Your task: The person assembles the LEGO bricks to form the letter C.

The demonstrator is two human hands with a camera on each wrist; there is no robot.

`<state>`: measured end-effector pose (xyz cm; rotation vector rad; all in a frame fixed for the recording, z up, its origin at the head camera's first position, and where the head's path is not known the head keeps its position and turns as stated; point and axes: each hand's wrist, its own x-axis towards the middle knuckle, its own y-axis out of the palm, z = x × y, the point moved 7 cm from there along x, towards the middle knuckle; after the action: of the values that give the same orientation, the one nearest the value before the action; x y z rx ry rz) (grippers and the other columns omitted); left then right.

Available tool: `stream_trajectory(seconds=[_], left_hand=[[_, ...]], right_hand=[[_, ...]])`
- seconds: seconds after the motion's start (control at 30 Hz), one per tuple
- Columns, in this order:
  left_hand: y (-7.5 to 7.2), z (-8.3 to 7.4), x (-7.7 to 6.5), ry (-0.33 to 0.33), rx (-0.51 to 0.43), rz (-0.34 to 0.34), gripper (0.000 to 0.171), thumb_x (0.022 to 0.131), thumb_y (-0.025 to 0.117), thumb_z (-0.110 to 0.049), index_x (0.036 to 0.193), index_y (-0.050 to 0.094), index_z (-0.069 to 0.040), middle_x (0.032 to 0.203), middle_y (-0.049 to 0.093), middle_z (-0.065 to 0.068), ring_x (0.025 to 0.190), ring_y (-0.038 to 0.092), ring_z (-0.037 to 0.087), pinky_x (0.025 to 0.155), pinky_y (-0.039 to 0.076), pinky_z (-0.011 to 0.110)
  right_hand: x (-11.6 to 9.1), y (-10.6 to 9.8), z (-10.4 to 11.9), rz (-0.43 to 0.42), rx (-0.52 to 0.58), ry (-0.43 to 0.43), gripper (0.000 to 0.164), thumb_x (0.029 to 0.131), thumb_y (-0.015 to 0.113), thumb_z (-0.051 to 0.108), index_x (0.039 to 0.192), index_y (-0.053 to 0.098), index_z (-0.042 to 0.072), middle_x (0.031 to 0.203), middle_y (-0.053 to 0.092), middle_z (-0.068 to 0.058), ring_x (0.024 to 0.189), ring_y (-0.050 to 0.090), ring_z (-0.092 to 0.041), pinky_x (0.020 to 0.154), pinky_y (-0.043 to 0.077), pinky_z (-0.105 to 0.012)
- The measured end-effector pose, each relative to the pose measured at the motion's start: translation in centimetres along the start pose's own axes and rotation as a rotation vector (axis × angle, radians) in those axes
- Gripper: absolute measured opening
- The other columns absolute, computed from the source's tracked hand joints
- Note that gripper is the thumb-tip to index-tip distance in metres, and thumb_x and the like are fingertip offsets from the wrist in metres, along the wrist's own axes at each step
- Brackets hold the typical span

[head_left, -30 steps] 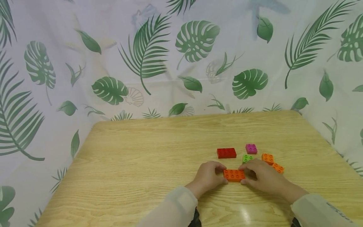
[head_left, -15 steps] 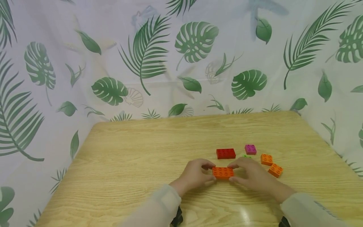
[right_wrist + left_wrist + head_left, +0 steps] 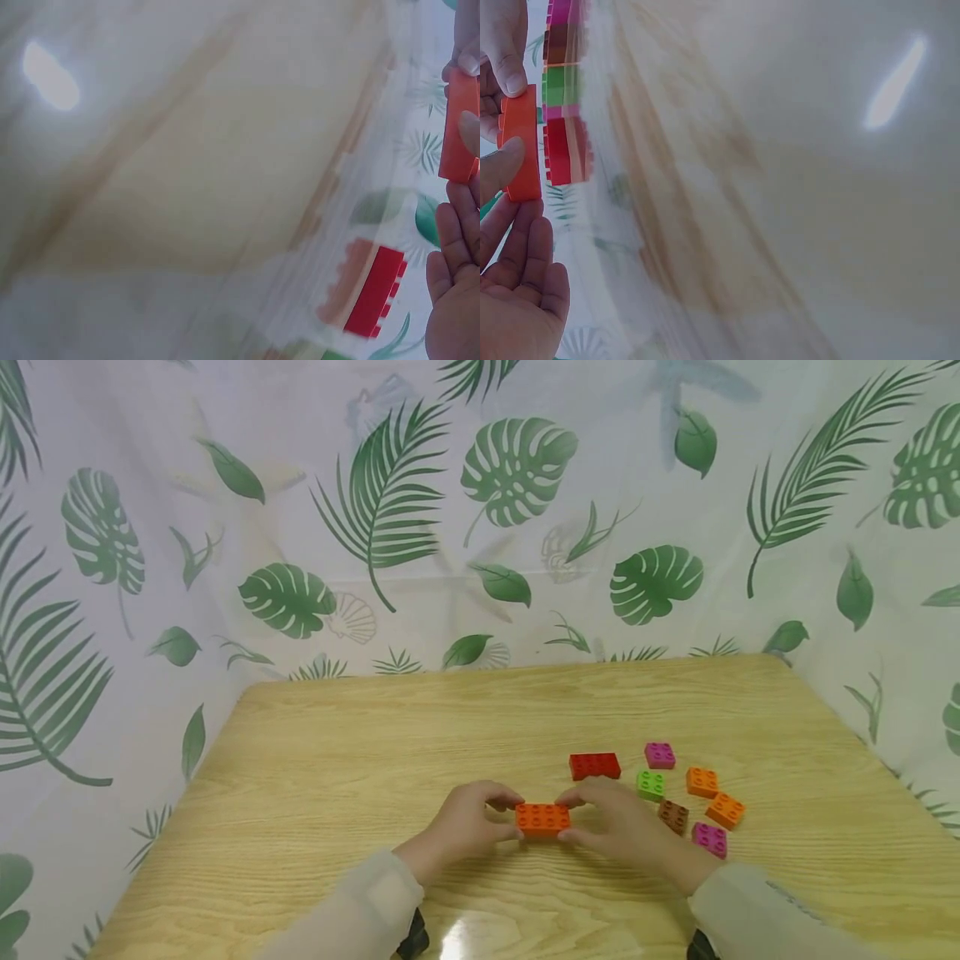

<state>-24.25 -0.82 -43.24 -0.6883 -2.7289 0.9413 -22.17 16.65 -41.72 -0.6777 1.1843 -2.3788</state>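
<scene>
Near the middle of the table, both hands hold one orange eight-stud toy brick (image 3: 542,820), studs up. My left hand (image 3: 468,822) pinches its left end between thumb and fingers. At the right end, my right hand (image 3: 618,822) pinches it the same way. In the left wrist view the orange brick (image 3: 526,146) appears slightly raised off the tabletop, the thumb on its near side. The right wrist view shows part of the same brick (image 3: 459,131) at its right edge. A red brick (image 3: 595,766) lies just behind the right hand.
Right of the hands lie several small square bricks: magenta (image 3: 660,755), green (image 3: 650,784), two orange (image 3: 702,782), brown (image 3: 673,816) and another magenta (image 3: 709,839). They rest on a wooden table (image 3: 360,752). A leaf-patterned cloth (image 3: 420,527) hangs behind it.
Both hands have moved left together, carrying the orange brick. The green, brown and nearer magenta bricks, partly or wholly covered before, are now uncovered. The other bricks have stayed in place.
</scene>
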Motion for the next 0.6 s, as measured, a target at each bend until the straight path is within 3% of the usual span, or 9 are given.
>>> stream_trajectory(seconds=[0.33, 0.6], left_hand=[[-1.7, 1.2, -1.3, -0.013, 0.054, 0.011, 0.031, 0.078, 0.08, -0.017, 0.106, 0.07, -0.011, 0.105, 0.065, -0.003, 0.098, 0.058, 0.019, 0.086, 0.048, 0.035], [-1.8, 2.0, -1.7, -0.04, 0.068, 0.044, 0.031, 0.075, 0.082, -0.015, 0.102, 0.07, -0.009, 0.1, 0.066, -0.002, 0.096, 0.06, 0.018, 0.086, 0.048, 0.036]], right_hand=[[1.8, 2.2, 1.0, 0.056, 0.03, -0.007, 0.032, 0.083, 0.075, 0.028, 0.11, 0.065, 0.012, 0.105, 0.062, 0.004, 0.098, 0.058, -0.016, 0.086, 0.048, -0.041], [2.2, 3.5, 1.1, 0.109, 0.023, 0.073, 0.031, 0.082, 0.077, 0.028, 0.107, 0.066, 0.014, 0.104, 0.063, 0.006, 0.1, 0.057, -0.016, 0.09, 0.046, -0.041]])
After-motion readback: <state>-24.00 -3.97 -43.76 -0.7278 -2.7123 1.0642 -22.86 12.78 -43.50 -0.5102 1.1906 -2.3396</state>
